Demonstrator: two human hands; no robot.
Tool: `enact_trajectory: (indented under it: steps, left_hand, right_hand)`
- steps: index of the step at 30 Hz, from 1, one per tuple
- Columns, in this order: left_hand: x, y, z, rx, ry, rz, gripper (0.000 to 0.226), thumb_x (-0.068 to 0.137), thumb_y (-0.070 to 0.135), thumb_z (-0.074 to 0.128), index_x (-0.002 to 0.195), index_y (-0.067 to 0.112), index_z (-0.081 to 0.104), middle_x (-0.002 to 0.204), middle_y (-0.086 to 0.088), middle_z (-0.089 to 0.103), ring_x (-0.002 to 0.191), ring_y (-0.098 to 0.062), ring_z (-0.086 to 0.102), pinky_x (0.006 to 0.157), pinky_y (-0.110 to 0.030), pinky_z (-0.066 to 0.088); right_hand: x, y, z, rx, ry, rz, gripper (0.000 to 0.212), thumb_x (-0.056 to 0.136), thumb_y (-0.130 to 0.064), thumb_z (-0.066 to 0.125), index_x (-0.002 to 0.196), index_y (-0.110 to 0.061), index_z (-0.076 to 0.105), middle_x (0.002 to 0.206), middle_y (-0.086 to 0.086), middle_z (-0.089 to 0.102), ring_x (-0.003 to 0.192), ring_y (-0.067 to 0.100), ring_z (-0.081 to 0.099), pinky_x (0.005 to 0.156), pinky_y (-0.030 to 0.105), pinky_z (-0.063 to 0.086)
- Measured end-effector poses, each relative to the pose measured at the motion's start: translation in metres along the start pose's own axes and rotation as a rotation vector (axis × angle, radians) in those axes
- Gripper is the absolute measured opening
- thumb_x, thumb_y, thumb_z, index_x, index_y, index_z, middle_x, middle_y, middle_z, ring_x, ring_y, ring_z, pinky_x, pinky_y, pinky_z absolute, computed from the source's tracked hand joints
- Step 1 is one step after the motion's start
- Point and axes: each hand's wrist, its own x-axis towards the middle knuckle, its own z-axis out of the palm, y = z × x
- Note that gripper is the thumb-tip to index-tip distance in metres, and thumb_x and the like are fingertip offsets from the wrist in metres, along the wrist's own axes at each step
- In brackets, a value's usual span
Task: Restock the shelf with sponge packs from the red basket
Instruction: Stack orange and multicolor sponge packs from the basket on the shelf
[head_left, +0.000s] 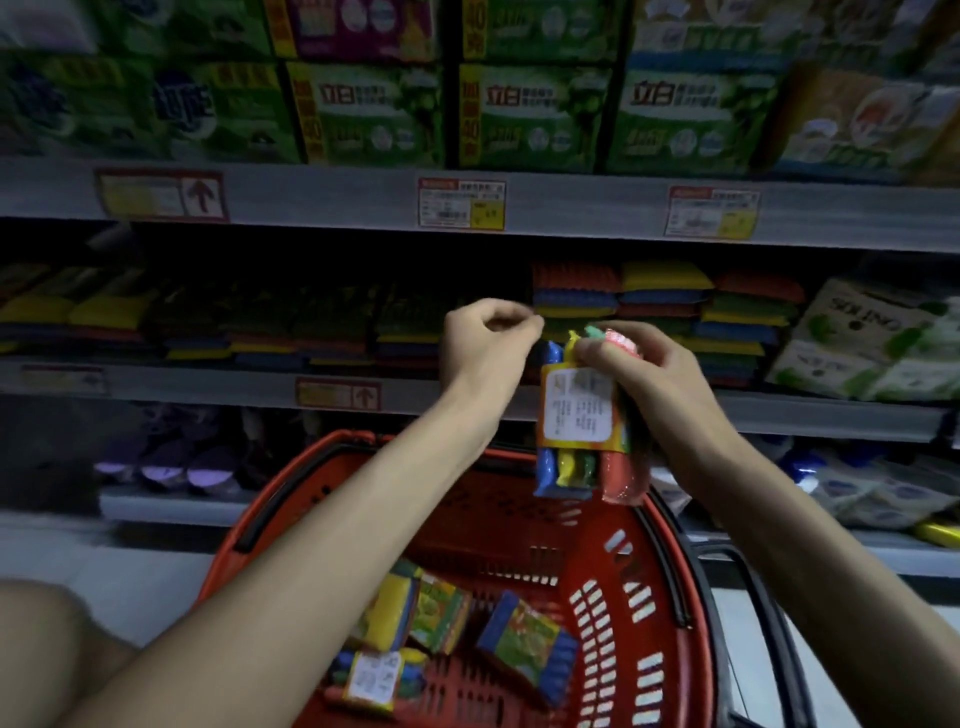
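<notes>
My right hand (644, 374) grips the top of a sponge pack (576, 415) with blue, yellow, green and red sponges and a white label, which hangs upright in front of the middle shelf (208, 382). My left hand (485, 340) is just left of the pack, fingers curled with the tips pinched together, and I see nothing in it. Below, the red basket (613, 571) holds several more sponge packs (527, 642). On the middle shelf, stacked sponge packs (660, 301) lie behind my hands.
Green detergent boxes (535, 119) fill the upper shelf above price tags (461, 203). White bags (872, 343) stand at the right of the middle shelf. More goods sit on the bottom shelf (171, 506). A black basket handle (774, 623) runs along the right.
</notes>
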Motion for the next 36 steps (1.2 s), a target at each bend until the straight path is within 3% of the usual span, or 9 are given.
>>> enact_trajectory:
  steps: [6, 9, 11, 14, 16, 20, 24, 30, 36]
  left_hand:
    - [-0.022, 0.015, -0.016, -0.017, -0.172, -0.074, 0.017, 0.095, 0.031, 0.070, 0.098, 0.016, 0.078, 0.090, 0.000, 0.078, 0.080, -0.011, 0.071, 0.067, -0.022, 0.052]
    - [-0.036, 0.013, -0.023, -0.030, -0.334, -0.091, 0.025, 0.097, 0.039, 0.065, 0.113, 0.022, 0.075, 0.107, 0.001, 0.078, 0.100, -0.011, 0.074, 0.086, -0.028, 0.057]
    - [-0.042, 0.010, -0.028, -0.011, -0.447, -0.075, 0.041, 0.094, 0.045, 0.070, 0.132, 0.031, 0.065, 0.121, 0.009, 0.073, 0.109, -0.002, 0.069, 0.093, -0.024, 0.055]
    - [-0.047, 0.005, -0.032, 0.040, -0.495, -0.035, 0.072, 0.083, 0.036, 0.084, 0.146, 0.030, 0.049, 0.129, 0.008, 0.067, 0.109, 0.004, 0.066, 0.086, -0.015, 0.054]
    - [-0.046, 0.004, -0.033, 0.024, -0.474, -0.016, 0.075, 0.080, 0.020, 0.087, 0.145, 0.025, 0.047, 0.126, 0.003, 0.067, 0.104, 0.002, 0.068, 0.083, -0.016, 0.056]
    - [-0.037, 0.001, -0.040, 0.052, -0.423, 0.001, 0.074, 0.078, 0.022, 0.089, 0.141, 0.027, 0.050, 0.124, -0.001, 0.068, 0.107, -0.013, 0.071, 0.088, -0.030, 0.061]
    - [-0.027, -0.001, -0.048, -0.079, -0.365, -0.106, 0.072, 0.066, 0.029, 0.093, 0.130, 0.030, 0.059, 0.115, -0.001, 0.074, 0.099, -0.016, 0.075, 0.075, -0.029, 0.061]
    - [-0.017, 0.000, -0.061, -0.238, -0.304, -0.216, 0.074, 0.053, 0.030, 0.092, 0.118, 0.018, 0.060, 0.101, -0.007, 0.078, 0.089, -0.028, 0.076, 0.074, -0.042, 0.061]
    - [-0.019, 0.000, -0.076, -0.242, -0.331, -0.261, 0.077, 0.058, 0.041, 0.093, 0.123, 0.016, 0.061, 0.106, -0.009, 0.077, 0.087, -0.023, 0.076, 0.081, -0.040, 0.062]
  right_hand:
    - [-0.001, 0.002, 0.009, 0.022, 0.001, -0.009, 0.037, 0.085, -0.034, 0.079, 0.116, -0.018, 0.069, 0.103, 0.004, 0.076, 0.084, 0.012, 0.076, 0.063, 0.021, 0.056]
    - [-0.001, 0.001, 0.015, 0.039, 0.040, -0.036, 0.042, 0.082, -0.041, 0.082, 0.115, -0.017, 0.071, 0.102, 0.001, 0.076, 0.089, 0.012, 0.076, 0.068, 0.022, 0.058]
    - [-0.001, 0.001, 0.017, 0.068, 0.051, -0.033, 0.045, 0.080, -0.045, 0.082, 0.113, -0.017, 0.071, 0.100, 0.000, 0.077, 0.089, 0.012, 0.076, 0.069, 0.021, 0.058]
    - [0.000, -0.001, 0.022, 0.107, 0.007, 0.019, 0.049, 0.082, -0.058, 0.074, 0.115, -0.021, 0.071, 0.104, -0.002, 0.077, 0.091, 0.010, 0.076, 0.076, 0.028, 0.059]
    - [0.000, -0.005, 0.024, 0.215, -0.042, 0.112, 0.050, 0.090, -0.064, 0.062, 0.118, -0.023, 0.070, 0.107, 0.000, 0.078, 0.095, 0.015, 0.076, 0.083, 0.035, 0.059]
    - [-0.001, -0.007, 0.022, 0.323, -0.054, 0.169, 0.042, 0.101, -0.052, 0.046, 0.125, -0.023, 0.066, 0.115, 0.000, 0.073, 0.092, 0.016, 0.075, 0.078, 0.036, 0.054]
    - [0.000, -0.003, 0.015, 0.344, -0.072, 0.190, 0.051, 0.088, -0.045, 0.062, 0.121, -0.006, 0.064, 0.107, 0.013, 0.066, 0.091, 0.023, 0.065, 0.076, 0.035, 0.050]
    - [-0.005, 0.007, 0.011, 0.119, -0.298, 0.256, 0.054, 0.084, -0.048, 0.075, 0.129, -0.020, 0.064, 0.118, 0.007, 0.076, 0.111, 0.029, 0.072, 0.103, 0.050, 0.052]
    - [-0.013, 0.003, 0.011, 0.152, -0.320, 0.195, 0.055, 0.076, -0.033, 0.081, 0.125, -0.016, 0.064, 0.115, 0.010, 0.076, 0.102, 0.027, 0.075, 0.079, 0.036, 0.061]
